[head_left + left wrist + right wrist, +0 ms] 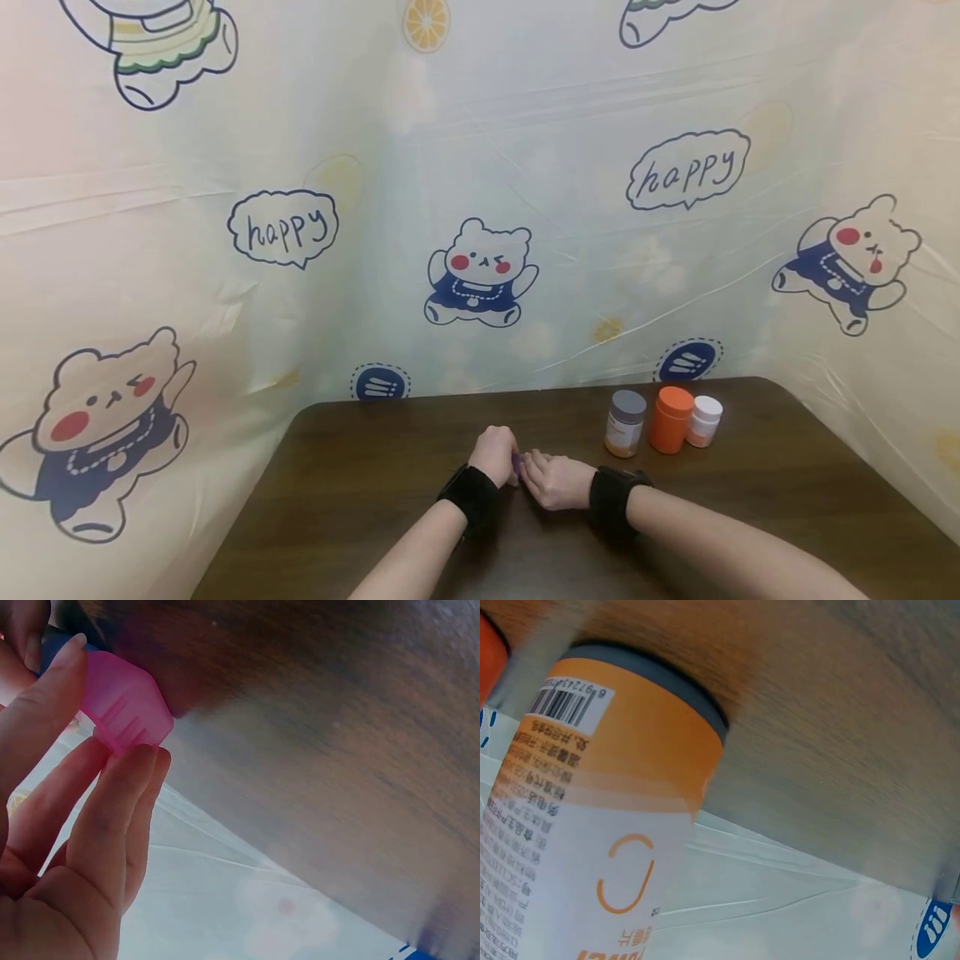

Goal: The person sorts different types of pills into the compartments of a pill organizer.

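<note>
Near the middle of the table, my left hand point(493, 454) and right hand point(553, 481) meet at a small plastic piece point(517, 463), mostly hidden between them. Up close in the left wrist view, it is a translucent pink plastic piece point(129, 701) with raised ridges on one face and a dark blue part beside it. The thumb and fingers of my left hand pinch the pink part. Fingers of my right hand point(24, 628) grip it at the dark blue end, partly cut off by the frame. What exactly the piece is cannot be told.
Right of my hands stand a grey-lidded bottle point(625, 425), an orange bottle point(671, 421) and a white bottle point(703, 422). The grey-lidded one looms close in the right wrist view. A printed curtain point(480, 125) hangs behind the brown table point(360, 450).
</note>
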A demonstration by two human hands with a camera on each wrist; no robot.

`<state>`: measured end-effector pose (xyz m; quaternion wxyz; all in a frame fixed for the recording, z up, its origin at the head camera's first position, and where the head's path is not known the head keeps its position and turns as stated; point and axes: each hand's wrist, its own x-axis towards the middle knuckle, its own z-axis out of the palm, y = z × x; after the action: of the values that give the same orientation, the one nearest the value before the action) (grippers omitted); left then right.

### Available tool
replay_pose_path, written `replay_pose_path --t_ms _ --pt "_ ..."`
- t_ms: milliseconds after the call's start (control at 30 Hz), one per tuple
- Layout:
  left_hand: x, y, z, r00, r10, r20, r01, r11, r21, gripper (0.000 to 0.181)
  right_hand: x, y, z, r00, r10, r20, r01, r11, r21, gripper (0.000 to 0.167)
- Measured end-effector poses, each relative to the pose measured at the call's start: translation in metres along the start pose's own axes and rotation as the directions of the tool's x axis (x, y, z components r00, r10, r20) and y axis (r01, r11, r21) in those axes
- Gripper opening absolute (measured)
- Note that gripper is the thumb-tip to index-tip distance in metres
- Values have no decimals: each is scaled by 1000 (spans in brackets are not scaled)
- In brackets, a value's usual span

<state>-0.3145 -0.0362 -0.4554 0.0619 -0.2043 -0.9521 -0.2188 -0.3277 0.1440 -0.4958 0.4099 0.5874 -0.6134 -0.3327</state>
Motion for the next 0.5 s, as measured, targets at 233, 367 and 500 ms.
replay_pose_path --t_ms 233,367,500 --pt "1 0 3 1000 4 1 -4 999 -35 23 -2 6 2 979 199 -50 -189 968 168 63" --pt "-1 0 0 1000 -15 18 16 999 -47 22 -2 -1 2 949 311 -53 -280 908 312 60" --pt "-4 1 -3 999 -28 22 30 996 -85 19 -1 -4 -4 901 429 63 -401 769 498 26"
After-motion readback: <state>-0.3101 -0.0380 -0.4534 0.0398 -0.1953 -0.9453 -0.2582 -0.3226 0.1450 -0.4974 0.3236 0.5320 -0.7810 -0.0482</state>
